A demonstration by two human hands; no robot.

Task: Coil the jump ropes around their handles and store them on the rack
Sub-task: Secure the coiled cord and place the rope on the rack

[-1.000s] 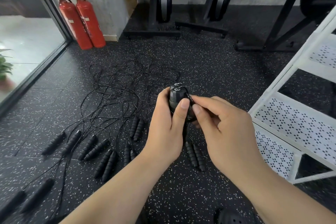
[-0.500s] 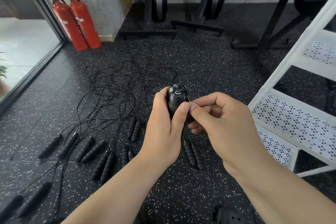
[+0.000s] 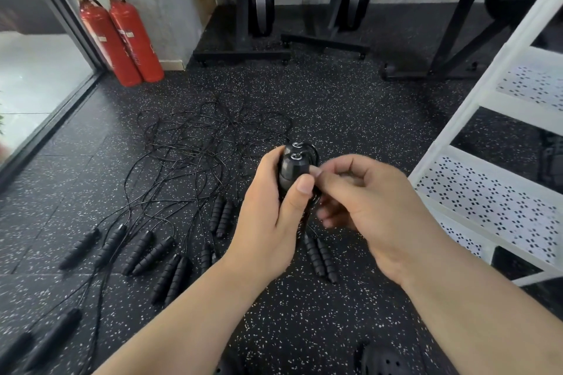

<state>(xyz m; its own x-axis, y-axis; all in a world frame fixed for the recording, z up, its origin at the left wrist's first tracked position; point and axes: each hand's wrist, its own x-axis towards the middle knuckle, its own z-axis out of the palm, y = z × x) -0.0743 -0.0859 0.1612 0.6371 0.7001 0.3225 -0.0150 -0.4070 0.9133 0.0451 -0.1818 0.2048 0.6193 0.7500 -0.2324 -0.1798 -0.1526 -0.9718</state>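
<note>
Above the floor (image 3: 335,106), two black silver-capped handles (image 3: 292,166) grasped in the left hand (image 3: 268,222), cord (image 3: 314,150) pinched in the right hand (image 3: 374,204).

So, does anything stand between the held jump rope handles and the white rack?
Nothing visible does. The left hand grips the paired handles, the right hand pinches the cord beside them, and the rack stands to their right.
</note>
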